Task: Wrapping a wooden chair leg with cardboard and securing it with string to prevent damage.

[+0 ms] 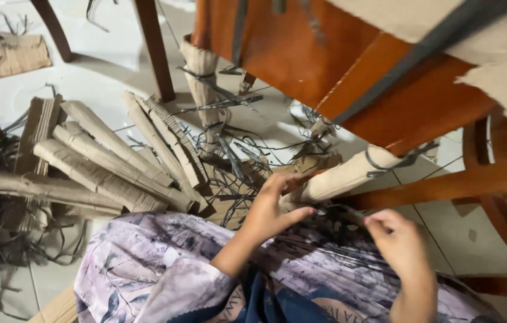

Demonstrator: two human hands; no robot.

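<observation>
A cardboard-wrapped chair leg (pixel 343 174), tied with dark strips (pixel 394 161), lies slanted above the lap.
</observation>
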